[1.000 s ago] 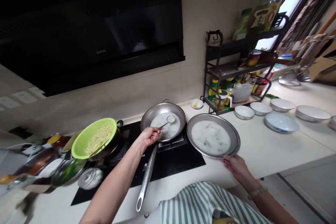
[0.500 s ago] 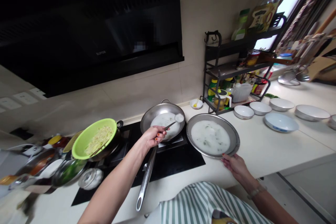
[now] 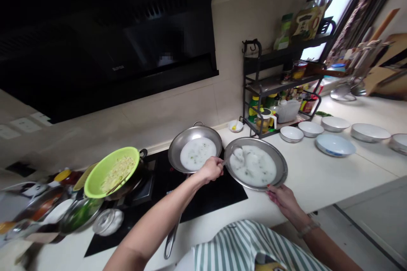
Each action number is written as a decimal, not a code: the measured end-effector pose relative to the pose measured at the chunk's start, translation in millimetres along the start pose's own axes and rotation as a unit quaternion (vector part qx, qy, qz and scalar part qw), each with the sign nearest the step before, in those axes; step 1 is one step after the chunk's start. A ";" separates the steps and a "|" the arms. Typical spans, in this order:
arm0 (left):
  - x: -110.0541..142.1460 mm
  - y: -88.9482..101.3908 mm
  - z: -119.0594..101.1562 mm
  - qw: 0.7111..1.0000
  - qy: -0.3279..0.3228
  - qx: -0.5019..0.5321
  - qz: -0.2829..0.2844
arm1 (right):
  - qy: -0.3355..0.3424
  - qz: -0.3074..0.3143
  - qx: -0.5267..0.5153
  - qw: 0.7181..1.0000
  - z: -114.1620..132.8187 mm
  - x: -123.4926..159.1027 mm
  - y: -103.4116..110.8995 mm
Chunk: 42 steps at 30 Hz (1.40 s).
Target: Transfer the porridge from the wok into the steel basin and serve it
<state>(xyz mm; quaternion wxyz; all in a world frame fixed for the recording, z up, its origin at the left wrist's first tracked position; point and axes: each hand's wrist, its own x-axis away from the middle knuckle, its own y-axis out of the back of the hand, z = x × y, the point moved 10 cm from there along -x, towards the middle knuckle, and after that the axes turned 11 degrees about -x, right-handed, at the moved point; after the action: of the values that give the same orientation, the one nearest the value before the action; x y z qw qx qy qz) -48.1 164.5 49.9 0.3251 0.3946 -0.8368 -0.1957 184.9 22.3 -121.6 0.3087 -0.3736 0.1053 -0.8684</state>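
Note:
My left hand (image 3: 211, 170) is closed around the handle of a small ladle (image 3: 237, 150). The ladle's bowl is tilted at the left side of a wide steel basin (image 3: 282, 172), over milky liquid with green bits. With fingers at the near rim, my right hand (image 3: 282, 198) grips that basin. Left of the basin, a steel wok (image 3: 175, 152) on the black stove holds similar white liquid; my left forearm hides part of its long handle (image 3: 171, 241).
A green colander (image 3: 92, 182) of pale shreds stands left, near a glass jar (image 3: 108, 222). Several white bowls (image 3: 291, 134) line the right counter beside a black spice rack (image 3: 263, 89). A range hood (image 3: 127, 51) hangs above; a small dish (image 3: 235, 126) sits behind.
My left hand has moved right, carrying the ladle from over the wok to the basin, where its bowl is now tipped. My right hand still grips the basin rim.

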 end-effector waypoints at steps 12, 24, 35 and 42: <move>23.2 9.9 -24.7 0.920 -0.234 -0.269 -0.161 | -0.003 -0.006 0.000 1.000 0.3 2.2 0.7; 14.4 129.1 144.1 0.959 0.172 0.039 -0.222 | 0.002 -0.004 0.007 1.000 1.8 -2.6 1.5; 5.2 93.1 146.9 0.922 0.201 0.321 -0.077 | 0.020 -0.022 0.022 0.999 6.3 3.4 0.3; 15.3 82.7 140.2 0.878 0.210 0.429 -0.022 | 0.026 -0.026 0.029 0.999 10.1 9.7 -3.3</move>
<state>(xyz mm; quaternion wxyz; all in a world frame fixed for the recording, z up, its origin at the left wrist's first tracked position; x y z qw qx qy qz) -197.4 212.9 4.3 0.2876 0.5459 -0.7419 0.2625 185.5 19.4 -107.6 0.2938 -0.3440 0.0781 -0.8884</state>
